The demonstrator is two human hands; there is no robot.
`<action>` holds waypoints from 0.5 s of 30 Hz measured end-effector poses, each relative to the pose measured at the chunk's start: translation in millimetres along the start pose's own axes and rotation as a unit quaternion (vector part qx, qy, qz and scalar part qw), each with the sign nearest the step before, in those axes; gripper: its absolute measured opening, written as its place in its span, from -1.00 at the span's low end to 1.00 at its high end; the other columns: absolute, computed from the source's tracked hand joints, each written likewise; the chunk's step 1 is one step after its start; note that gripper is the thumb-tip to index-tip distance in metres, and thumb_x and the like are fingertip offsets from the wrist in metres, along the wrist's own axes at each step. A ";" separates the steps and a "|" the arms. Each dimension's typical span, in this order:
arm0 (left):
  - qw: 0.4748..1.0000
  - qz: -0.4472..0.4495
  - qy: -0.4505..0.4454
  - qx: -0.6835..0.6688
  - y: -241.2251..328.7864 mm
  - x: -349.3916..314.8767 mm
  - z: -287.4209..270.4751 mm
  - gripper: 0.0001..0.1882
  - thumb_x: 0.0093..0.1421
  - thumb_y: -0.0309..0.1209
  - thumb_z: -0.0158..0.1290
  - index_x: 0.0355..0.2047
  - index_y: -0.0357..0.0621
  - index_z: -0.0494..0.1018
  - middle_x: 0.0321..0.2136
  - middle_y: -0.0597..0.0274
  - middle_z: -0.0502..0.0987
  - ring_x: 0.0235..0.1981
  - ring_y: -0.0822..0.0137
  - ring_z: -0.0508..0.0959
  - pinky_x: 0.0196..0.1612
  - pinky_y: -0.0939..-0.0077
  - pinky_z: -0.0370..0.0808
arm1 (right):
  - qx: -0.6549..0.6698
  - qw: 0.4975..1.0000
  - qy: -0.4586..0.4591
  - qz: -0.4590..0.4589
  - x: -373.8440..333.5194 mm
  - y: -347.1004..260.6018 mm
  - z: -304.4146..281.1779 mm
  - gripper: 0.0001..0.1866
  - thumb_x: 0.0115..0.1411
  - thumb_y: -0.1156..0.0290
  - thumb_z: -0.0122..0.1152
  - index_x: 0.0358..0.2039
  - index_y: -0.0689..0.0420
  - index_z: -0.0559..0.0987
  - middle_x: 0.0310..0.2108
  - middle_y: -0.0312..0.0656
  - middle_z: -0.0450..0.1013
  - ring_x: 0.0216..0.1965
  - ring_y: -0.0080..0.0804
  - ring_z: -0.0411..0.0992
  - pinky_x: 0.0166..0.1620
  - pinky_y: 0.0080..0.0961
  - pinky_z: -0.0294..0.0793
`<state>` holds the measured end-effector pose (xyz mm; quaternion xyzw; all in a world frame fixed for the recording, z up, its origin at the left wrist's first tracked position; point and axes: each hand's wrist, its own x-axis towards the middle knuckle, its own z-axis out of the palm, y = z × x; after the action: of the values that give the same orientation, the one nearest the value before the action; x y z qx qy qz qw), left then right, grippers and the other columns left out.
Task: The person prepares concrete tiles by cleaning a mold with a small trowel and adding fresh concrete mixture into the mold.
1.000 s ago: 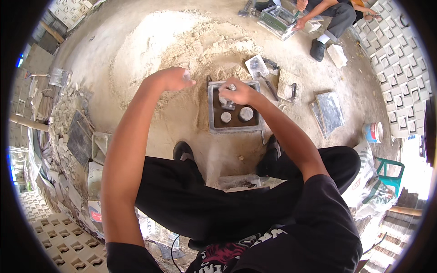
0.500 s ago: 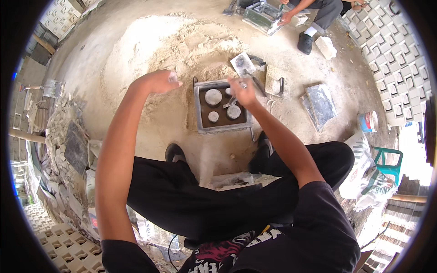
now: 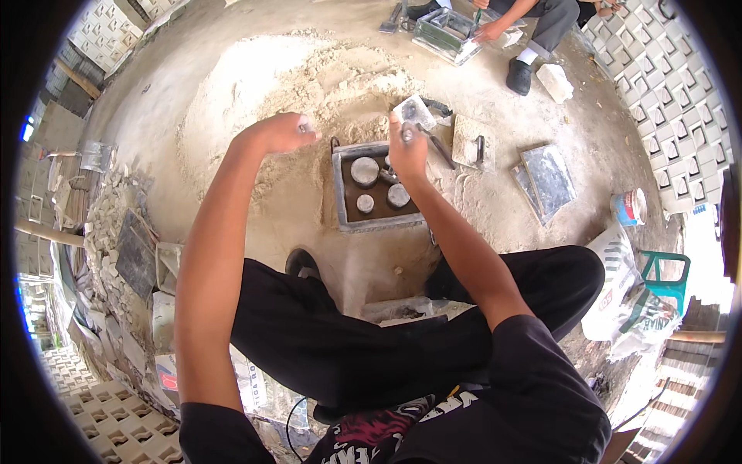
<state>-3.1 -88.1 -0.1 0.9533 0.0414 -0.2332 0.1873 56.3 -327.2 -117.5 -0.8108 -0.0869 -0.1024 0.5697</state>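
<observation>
From the head camera, the left hand [image 3: 280, 131] is curled into a fist above the pale sand heap [image 3: 270, 85], its fingers closed; something small and light shows at the fingertips, but what it is cannot be made out. The right hand [image 3: 407, 148] is also closed, gripping a thin metal tool [image 3: 433, 143] whose shaft runs away to the right of the fingers (the working end blurs into the ground there). Directly below and between both sets of fingers lies the square metal mould [image 3: 376, 188], a dark tray with a grey rim. Inside it sit three round grey pieces [image 3: 365, 170]; the right hand covers the tray's upper right corner, so that part is hidden. Just beyond the right fingers lies a small flat grey plate [image 3: 415, 108], and further right a trowel-like block [image 3: 468, 143] and a stack of flat metal sheets [image 3: 547, 178]. Nearer than the fingers, the person's black trousers [image 3: 325, 332] hide the ground. At the top edge, well beyond both hands, another person's hand [image 3: 488, 31] rests at a second mould [image 3: 448, 31]; that figure is cut off by the rim.
</observation>
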 end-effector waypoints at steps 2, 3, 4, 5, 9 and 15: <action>1.000 -0.005 0.003 -0.015 0.9 0.0 -0.7 -0.53 0.26 0.00 -0.04 -0.08 -0.13 0.46 -0.16 0.05 0.56 -0.14 0.17 0.53 -0.04 0.30 0.41 | -0.025 0.996 0.075 -0.047 1.5 4.9 17.6 -0.42 0.29 -0.01 0.03 -0.48 0.38 0.46 -0.56 0.18 0.40 -0.48 0.01 0.35 -0.31 -0.18 0.33; 1.000 -0.005 0.005 -0.012 -2.7 -1.5 -1.5 -0.53 0.26 0.00 -0.04 -0.08 -0.13 0.46 -0.17 0.05 0.56 -0.14 0.17 0.53 -0.04 0.31 0.42 | -0.033 0.991 0.109 -0.070 -1.1 -3.3 25.6 -0.42 0.29 -0.02 0.02 -0.44 0.40 0.45 -0.52 0.22 0.41 -0.45 0.08 0.36 -0.28 -0.16 0.34; 1.000 -0.005 0.006 -0.008 -6.3 -2.8 -2.4 -0.53 0.26 0.00 -0.04 -0.08 -0.14 0.46 -0.17 0.05 0.56 -0.14 0.17 0.53 -0.04 0.32 0.42 | 0.004 0.999 0.043 -0.025 -1.5 -7.5 20.4 -0.37 0.29 -0.05 -0.01 -0.34 0.45 0.43 -0.45 0.31 0.40 -0.35 0.16 0.40 -0.22 -0.12 0.33; 1.000 -0.004 0.006 -0.006 -7.5 -4.3 -2.8 -0.53 0.26 0.00 -0.04 -0.08 -0.14 0.46 -0.17 0.05 0.56 -0.15 0.17 0.53 -0.04 0.34 0.42 | 0.008 0.998 0.051 -0.033 -2.2 -5.5 21.3 -0.38 0.30 -0.05 -0.02 -0.34 0.44 0.44 -0.46 0.29 0.41 -0.36 0.15 0.40 -0.23 -0.13 0.34; 1.000 -0.009 0.017 -0.004 -8.7 -4.9 -4.0 -0.52 0.25 0.02 -0.03 -0.10 -0.15 0.46 -0.20 0.06 0.57 -0.19 0.18 0.54 -0.08 0.34 0.42 | 0.002 0.997 -0.042 -0.062 6.9 5.0 24.6 -0.46 0.30 -0.02 -0.01 -0.43 0.30 0.49 -0.58 0.12 0.41 -0.48 0.02 0.40 -0.32 -0.18 0.35; 1.000 0.000 0.017 0.004 -24.9 -10.7 5.8 -0.53 0.23 0.04 -0.01 -0.14 -0.10 0.47 -0.27 0.07 0.57 -0.26 0.20 0.53 -0.15 0.31 0.41 | 0.036 0.991 -0.112 -0.063 24.3 6.1 27.1 -0.54 0.29 0.14 0.07 -0.59 0.27 0.47 -0.73 -0.15 0.32 -0.64 -0.32 0.25 -0.44 -0.30 0.31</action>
<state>-19.2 -67.1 -8.4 0.9579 0.0440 -0.2175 0.1823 83.1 -303.1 -125.6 -0.7893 -0.2046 -0.0434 0.5773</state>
